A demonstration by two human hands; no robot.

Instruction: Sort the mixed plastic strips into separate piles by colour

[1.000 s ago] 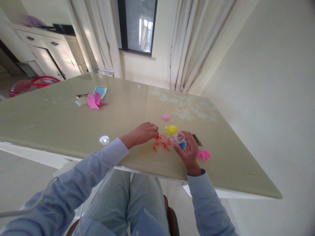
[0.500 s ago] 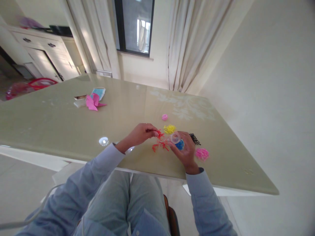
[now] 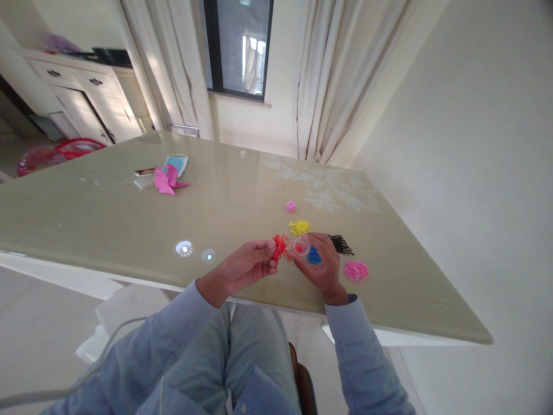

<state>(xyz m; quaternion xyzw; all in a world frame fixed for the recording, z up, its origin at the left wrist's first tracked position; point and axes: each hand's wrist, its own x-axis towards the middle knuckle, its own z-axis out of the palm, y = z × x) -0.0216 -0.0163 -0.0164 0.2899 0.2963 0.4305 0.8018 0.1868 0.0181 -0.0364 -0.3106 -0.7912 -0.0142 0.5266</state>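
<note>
My left hand (image 3: 248, 266) is closed, pinching a bunch of short red strands (image 3: 279, 248) between thumb and fingers. Close beside it, my right hand (image 3: 322, 266) grips a small clear plastic container (image 3: 301, 245), its round mouth tilted toward the red bunch. Some red shows at that mouth; whether it lies inside or behind the clear wall, I cannot tell. A clump of blue strands (image 3: 314, 255) appears by the right fingers, partly covered by them. Just beyond the hands lies a pile of yellow strands (image 3: 299, 227). Black strands (image 3: 343, 244) and pink strands (image 3: 356, 271) lie right of the right hand.
A small round pink object (image 3: 290, 206) sits past the yellow pile. Farther left on the glossy table (image 3: 224, 190) are pink paper (image 3: 168, 180), a blue face mask (image 3: 177, 165) and small flat items. The table's near edge runs under my forearms.
My left hand has gathered the loose red strands from the table into one larger bunch and turned its thumb side up. The clear container has shifted slightly left and down.
</note>
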